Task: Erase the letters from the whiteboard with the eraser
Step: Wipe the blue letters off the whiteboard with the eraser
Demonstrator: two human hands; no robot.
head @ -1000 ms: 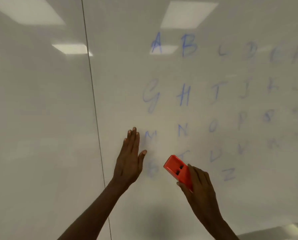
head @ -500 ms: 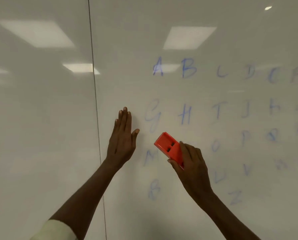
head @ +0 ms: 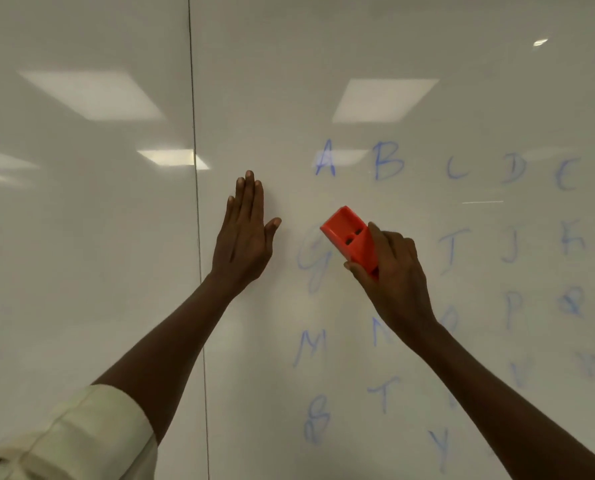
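i'm looking at a glossy whiteboard [head: 427, 46] that fills the whole view, with a thin dark vertical seam [head: 195, 202] splitting it into a left panel and a wider right panel. the surface mirrors the room behind me: rectangular ceiling light reflections [head: 384, 98] sit pale on both panels. faint blue letters [head: 387, 161] run in rows across the right panel, a and b the crispest, the ones further right paler and smudged. my left hand [head: 244, 240] lies flat on the board just right of the seam, fingers straight and together, thumb out, holding nothing. my right hand [head: 396, 275] grips the orange eraser [head: 351, 237], fingers curled round its lower end, and the eraser sits against the board in the second row, just right of the smeared g [head: 315, 258]. the hands are apart, the g between them. a cream sleeve [head: 81, 434] shows on my left arm at the bottom left corner.
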